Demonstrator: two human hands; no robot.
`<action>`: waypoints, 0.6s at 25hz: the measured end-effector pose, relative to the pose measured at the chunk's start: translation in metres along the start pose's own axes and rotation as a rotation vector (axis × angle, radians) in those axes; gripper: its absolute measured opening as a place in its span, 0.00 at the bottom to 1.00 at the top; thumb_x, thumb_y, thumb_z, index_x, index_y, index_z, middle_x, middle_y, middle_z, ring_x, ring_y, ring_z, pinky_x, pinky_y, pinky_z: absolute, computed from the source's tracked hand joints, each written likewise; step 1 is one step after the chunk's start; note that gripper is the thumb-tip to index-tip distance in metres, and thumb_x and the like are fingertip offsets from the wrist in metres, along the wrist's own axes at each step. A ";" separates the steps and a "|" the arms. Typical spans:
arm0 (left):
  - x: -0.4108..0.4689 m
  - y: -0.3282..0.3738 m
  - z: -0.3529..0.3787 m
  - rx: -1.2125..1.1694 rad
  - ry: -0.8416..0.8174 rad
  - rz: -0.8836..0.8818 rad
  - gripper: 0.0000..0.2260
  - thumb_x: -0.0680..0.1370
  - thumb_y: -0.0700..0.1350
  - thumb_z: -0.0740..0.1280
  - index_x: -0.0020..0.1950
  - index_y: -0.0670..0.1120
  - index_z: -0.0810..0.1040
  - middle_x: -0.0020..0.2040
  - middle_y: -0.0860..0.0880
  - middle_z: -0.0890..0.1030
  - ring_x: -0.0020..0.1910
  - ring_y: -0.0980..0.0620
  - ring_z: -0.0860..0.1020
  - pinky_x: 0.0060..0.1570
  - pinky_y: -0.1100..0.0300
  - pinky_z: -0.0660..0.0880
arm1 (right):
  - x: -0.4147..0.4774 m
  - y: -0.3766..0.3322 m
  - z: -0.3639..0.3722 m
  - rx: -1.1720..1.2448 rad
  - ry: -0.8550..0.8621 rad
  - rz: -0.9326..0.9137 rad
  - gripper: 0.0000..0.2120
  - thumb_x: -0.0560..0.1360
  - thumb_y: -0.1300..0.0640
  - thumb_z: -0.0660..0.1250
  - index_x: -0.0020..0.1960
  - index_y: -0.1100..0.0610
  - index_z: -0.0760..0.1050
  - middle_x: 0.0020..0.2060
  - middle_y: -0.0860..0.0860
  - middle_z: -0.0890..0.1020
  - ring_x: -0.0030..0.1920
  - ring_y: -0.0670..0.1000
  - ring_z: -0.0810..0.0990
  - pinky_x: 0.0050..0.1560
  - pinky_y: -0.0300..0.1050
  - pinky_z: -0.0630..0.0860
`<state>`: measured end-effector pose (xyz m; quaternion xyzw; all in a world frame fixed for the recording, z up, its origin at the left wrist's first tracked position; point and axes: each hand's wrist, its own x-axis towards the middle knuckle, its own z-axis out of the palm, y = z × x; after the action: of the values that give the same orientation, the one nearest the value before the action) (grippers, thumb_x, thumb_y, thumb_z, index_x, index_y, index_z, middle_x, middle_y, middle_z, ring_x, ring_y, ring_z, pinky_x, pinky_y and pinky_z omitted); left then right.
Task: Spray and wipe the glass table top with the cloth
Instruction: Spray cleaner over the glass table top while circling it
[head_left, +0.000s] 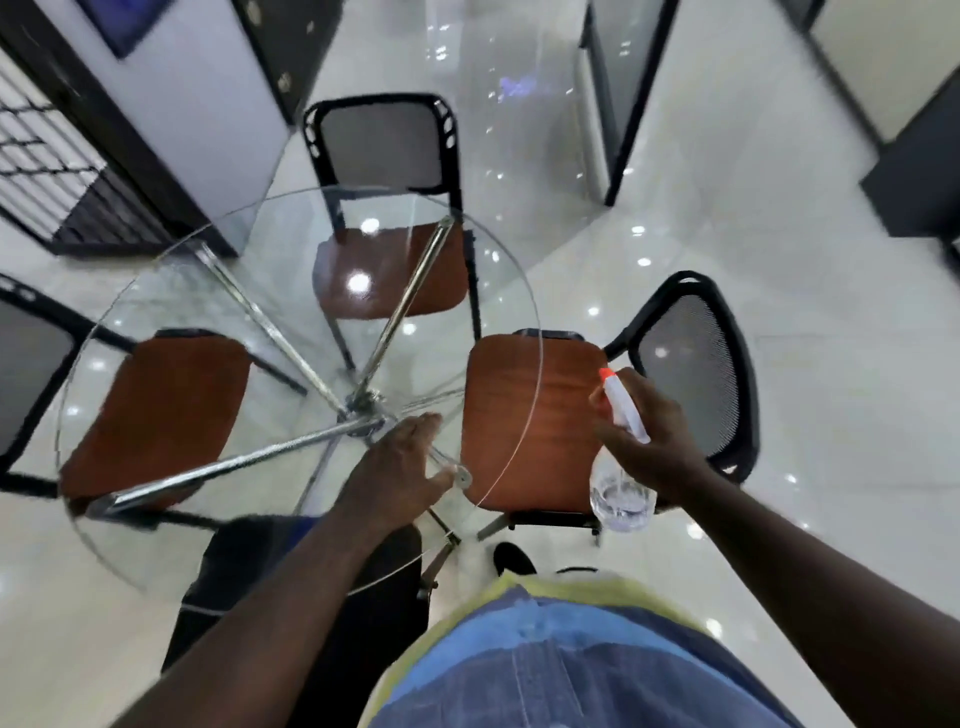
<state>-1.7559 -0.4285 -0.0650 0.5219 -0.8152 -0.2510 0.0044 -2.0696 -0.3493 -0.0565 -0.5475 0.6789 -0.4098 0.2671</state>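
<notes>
We look down on a round glass desk top (171, 291) carried by crossed chrome legs (291, 332) that meet at a hub (363, 410) under the middle. Our right grip (654, 441), a bare hand, is curled round the neck of a clear spray bottle (622, 501). Its white head and orange nozzle tip rise above the knuckles, and a little liquid lies in the bottom. The bottle hangs just outside the desk's right rim, over the brown seat of the right-hand chair (530, 405).

Our left grip (400, 467) is loose and holds nothing. Its fingers are stretched out toward the hub, over the near right part of the glass. The hand is blurred, so it seems to lie on the surface, but we cannot be sure that it touches.

Of the cloth we can make out nothing certain. A pale yellow-green fabric (597, 584) lies along the waist above the blue denim (571, 665), and we cannot tell whether it is the cloth or clothing.

A second chair (389, 140) with a black mesh back stands at the far side, its seat seen through the glass. A third chair (156, 405) stands at the left. The white tiled floor (779, 260) shines with spots of lamp light.
</notes>
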 end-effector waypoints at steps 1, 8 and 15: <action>0.006 0.011 -0.010 -0.014 0.024 0.066 0.35 0.79 0.58 0.69 0.82 0.47 0.64 0.80 0.46 0.68 0.79 0.47 0.67 0.77 0.51 0.65 | -0.010 -0.011 -0.015 -0.007 0.051 0.008 0.12 0.69 0.63 0.71 0.49 0.51 0.78 0.43 0.49 0.83 0.41 0.50 0.82 0.43 0.44 0.77; 0.035 0.125 -0.042 -0.055 0.149 0.477 0.32 0.78 0.58 0.70 0.78 0.46 0.71 0.75 0.48 0.74 0.75 0.51 0.71 0.76 0.56 0.66 | -0.087 -0.056 -0.124 0.010 0.351 0.057 0.12 0.69 0.61 0.70 0.52 0.51 0.79 0.47 0.48 0.84 0.49 0.53 0.85 0.51 0.61 0.85; 0.046 0.283 -0.035 -0.008 0.122 0.755 0.33 0.77 0.59 0.70 0.79 0.48 0.70 0.77 0.50 0.73 0.76 0.53 0.69 0.77 0.57 0.64 | -0.155 -0.029 -0.251 0.138 0.628 0.083 0.11 0.70 0.60 0.70 0.52 0.58 0.78 0.50 0.54 0.83 0.51 0.60 0.84 0.44 0.68 0.86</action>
<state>-2.0076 -0.3890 0.0706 0.1987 -0.9474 -0.2033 0.1473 -2.2179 -0.1362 0.0855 -0.3467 0.7206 -0.5924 0.0974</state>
